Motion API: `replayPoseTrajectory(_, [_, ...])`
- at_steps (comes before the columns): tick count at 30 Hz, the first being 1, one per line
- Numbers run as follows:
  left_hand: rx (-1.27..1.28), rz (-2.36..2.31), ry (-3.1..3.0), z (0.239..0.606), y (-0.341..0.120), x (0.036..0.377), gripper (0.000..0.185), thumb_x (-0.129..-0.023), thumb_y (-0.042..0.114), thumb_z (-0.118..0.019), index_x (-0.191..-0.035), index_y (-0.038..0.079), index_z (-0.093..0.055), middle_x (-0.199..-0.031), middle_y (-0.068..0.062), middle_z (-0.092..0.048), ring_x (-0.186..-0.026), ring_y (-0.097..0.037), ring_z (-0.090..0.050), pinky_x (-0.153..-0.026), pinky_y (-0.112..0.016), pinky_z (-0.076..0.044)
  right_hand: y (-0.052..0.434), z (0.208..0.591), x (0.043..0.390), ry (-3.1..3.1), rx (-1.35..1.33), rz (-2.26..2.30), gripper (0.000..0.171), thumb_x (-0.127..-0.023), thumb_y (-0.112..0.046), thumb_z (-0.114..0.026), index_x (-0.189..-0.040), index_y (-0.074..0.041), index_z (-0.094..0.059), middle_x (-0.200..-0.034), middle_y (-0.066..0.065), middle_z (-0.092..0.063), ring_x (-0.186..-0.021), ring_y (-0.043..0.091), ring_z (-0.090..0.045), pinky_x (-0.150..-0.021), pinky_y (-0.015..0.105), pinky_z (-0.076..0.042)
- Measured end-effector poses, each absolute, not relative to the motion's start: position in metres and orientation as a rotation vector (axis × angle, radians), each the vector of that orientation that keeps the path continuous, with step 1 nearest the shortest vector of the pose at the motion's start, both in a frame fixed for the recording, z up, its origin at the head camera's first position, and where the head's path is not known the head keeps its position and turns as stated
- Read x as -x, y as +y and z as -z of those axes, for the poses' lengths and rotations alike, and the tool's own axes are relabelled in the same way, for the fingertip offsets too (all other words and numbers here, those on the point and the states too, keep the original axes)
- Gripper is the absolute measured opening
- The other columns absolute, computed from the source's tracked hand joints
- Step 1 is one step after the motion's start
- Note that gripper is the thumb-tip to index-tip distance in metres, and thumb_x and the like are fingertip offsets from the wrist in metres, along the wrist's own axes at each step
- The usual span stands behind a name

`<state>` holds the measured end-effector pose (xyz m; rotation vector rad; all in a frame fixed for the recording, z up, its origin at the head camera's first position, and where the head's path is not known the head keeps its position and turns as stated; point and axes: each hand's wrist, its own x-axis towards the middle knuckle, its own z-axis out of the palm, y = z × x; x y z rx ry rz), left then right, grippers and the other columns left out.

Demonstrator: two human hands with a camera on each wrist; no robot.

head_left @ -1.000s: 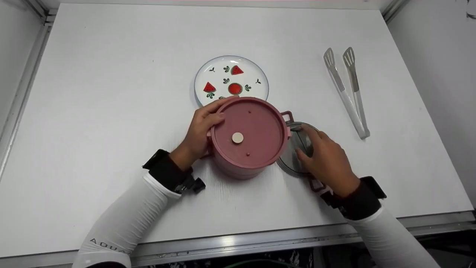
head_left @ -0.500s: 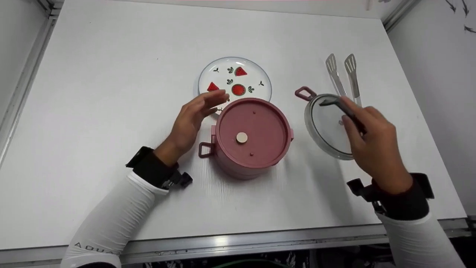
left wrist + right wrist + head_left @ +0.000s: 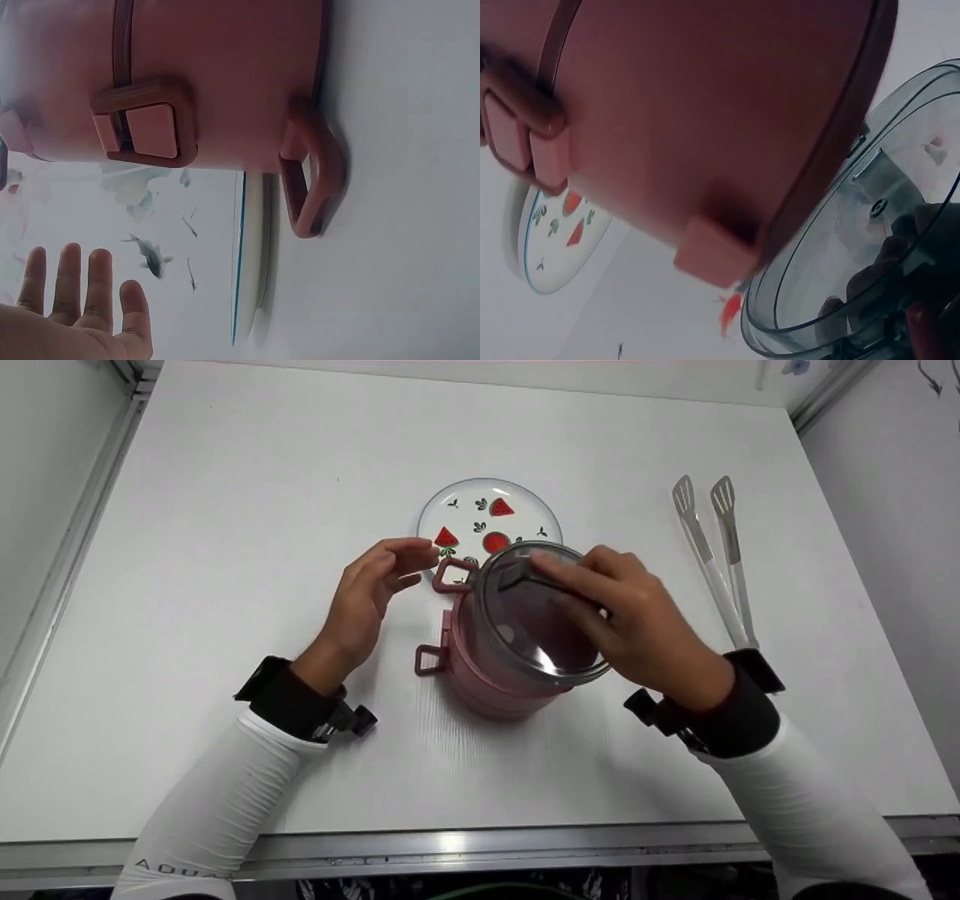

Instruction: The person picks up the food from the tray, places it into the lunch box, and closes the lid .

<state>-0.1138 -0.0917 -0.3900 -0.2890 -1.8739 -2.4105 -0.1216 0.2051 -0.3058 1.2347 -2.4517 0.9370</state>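
My right hand (image 3: 630, 615) grips the dark handle of a clear round lid (image 3: 540, 641) with reddish side clips. The lid is tilted and overlaps the top of a pink round lunch box (image 3: 487, 701) in the head view. From the right wrist, the lid (image 3: 817, 292) shows beside the upper edge of the lunch box (image 3: 690, 112), with my fingers seen through it. My left hand (image 3: 360, 600) is beside the lunch box with relaxed fingers, touching nothing. Clip loops (image 3: 311, 165) stick out from the lunch box's side in the left wrist view.
Behind the lunch box lies a round white plate (image 3: 431, 521) with watermelon drawings, partly covered by the lid. Metal tongs (image 3: 718, 581) lie spread on the white table (image 3: 225, 547) at the right. A metal rail (image 3: 450, 842) runs along the near edge.
My right hand has lifted the clear lid from the table, swung it right, then brought it left over the lunch box. My left hand has let go of the lunch box and moved left.
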Motion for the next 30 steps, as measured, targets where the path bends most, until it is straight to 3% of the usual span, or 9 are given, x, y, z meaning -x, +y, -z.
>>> replayPoseTrajectory(6, [0.356, 2.423, -1.866, 0.385, -0.084, 0.111, 0.039, -0.101, 0.015, -0.035, -0.125, -0.002, -0.061, -0.121, -0.013, -0.067, -0.119, -0.028, -0.062, -0.106, -0.047, -0.046, 0.199, 0.314, 0.126, -2.489, -1.357, -0.812, 0.046, -0.095, -0.009, -0.067, -0.139, -0.022, -0.061, -0.092, 0.011, -0.057, -0.083, 0.026, -0.050, -0.078, 0.037, -0.039])
replayPoseTrajectory(11, [0.407, 2.430, -1.852, 0.381, -0.079, 0.109, 0.037, -0.100, 0.012, -0.037, -0.124, -0.004, -0.061, -0.124, -0.024, -0.063, -0.118, -0.030, -0.062, -0.105, -0.048, -0.048, 0.198, 0.317, 0.127, -2.458, -1.401, -0.786, 0.045, -0.094, -0.010, -0.069, -0.137, -0.021, -0.063, -0.093, 0.013, -0.057, -0.085, 0.027, -0.053, -0.079, 0.039, -0.041])
replayPoseTrajectory(14, [0.414, 2.429, -1.866, 0.378, -0.077, 0.109, 0.037, -0.100, 0.011, -0.037, -0.124, -0.006, -0.060, -0.124, -0.024, -0.063, -0.118, -0.031, -0.062, -0.106, -0.053, -0.045, 0.197, 0.318, 0.127, -2.443, -1.419, -0.787, 0.043, -0.095, -0.012, -0.068, -0.137, -0.022, -0.064, -0.094, 0.013, -0.057, -0.087, 0.026, -0.055, -0.082, 0.040, -0.042])
replayPoseTrajectory(21, [0.394, 2.428, -1.913, 0.373, -0.074, 0.106, 0.036, -0.099, 0.012, -0.038, -0.124, 0.000, -0.062, -0.121, -0.021, -0.066, -0.118, -0.029, -0.062, -0.104, -0.043, -0.046, 0.197, 0.319, 0.122, -2.400, -1.448, -0.768, 0.042, -0.096, -0.014, -0.067, -0.137, -0.024, -0.063, -0.094, 0.012, -0.057, -0.087, 0.024, -0.056, -0.085, 0.040, -0.041])
replayPoseTrajectory(26, [0.424, 2.405, -1.936, 0.366, -0.070, 0.102, 0.036, -0.099, 0.013, -0.039, -0.124, 0.002, -0.062, -0.118, -0.017, -0.068, -0.117, -0.029, -0.062, -0.104, -0.045, -0.045, 0.197, 0.321, 0.118, -2.386, -1.444, -0.766, 0.042, -0.096, -0.015, -0.068, -0.136, -0.025, -0.064, -0.089, 0.012, -0.053, -0.084, 0.025, -0.055, -0.084, 0.040, -0.039])
replayPoseTrajectory(30, [0.443, 2.277, -2.024, 0.359, -0.067, 0.100, 0.035, -0.099, 0.014, -0.040, -0.123, 0.004, -0.064, -0.118, -0.014, -0.068, -0.117, -0.026, -0.062, -0.103, -0.044, -0.045, 0.200, 0.320, 0.116, -2.430, -1.394, -0.851, 0.043, -0.096, -0.017, -0.068, -0.138, -0.023, -0.062, -0.097, 0.013, -0.056, -0.094, 0.024, -0.054, -0.089, 0.039, -0.040])
